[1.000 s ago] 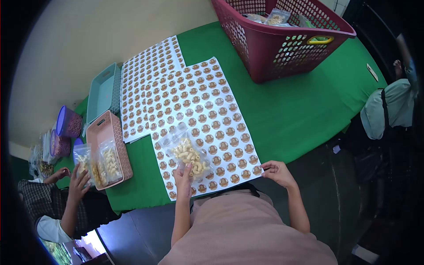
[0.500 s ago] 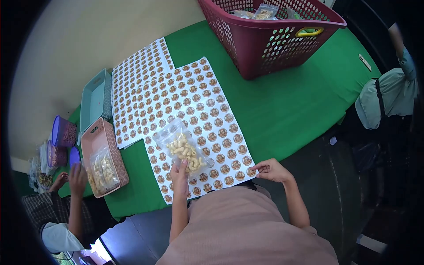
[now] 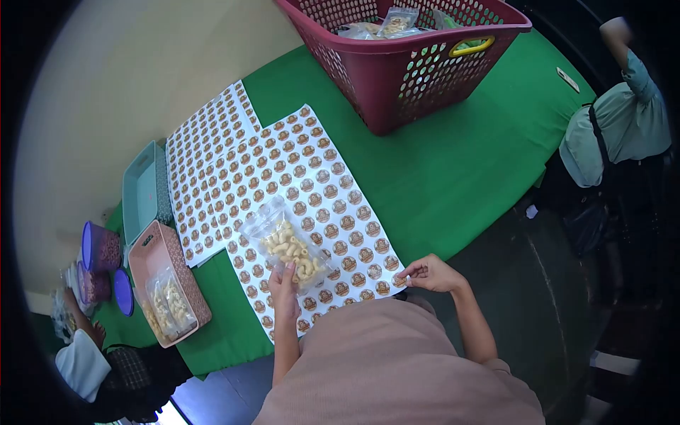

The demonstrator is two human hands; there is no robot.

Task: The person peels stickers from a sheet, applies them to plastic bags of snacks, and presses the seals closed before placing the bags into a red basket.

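On the sticker sheet [image 3: 312,191], the snack bag [image 3: 283,243] touches the left hand [image 3: 285,289].

A snack bag [image 3: 285,244] lies on the sticker sheet [image 3: 312,205] on the table [image 3: 453,177]. A basket [image 3: 397,57] stands behind; trays [image 3: 159,276] sit left.

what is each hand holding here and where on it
Left hand holds the snack bag by its near bottom edge; right hand pinches the sticker sheet at its near corner.
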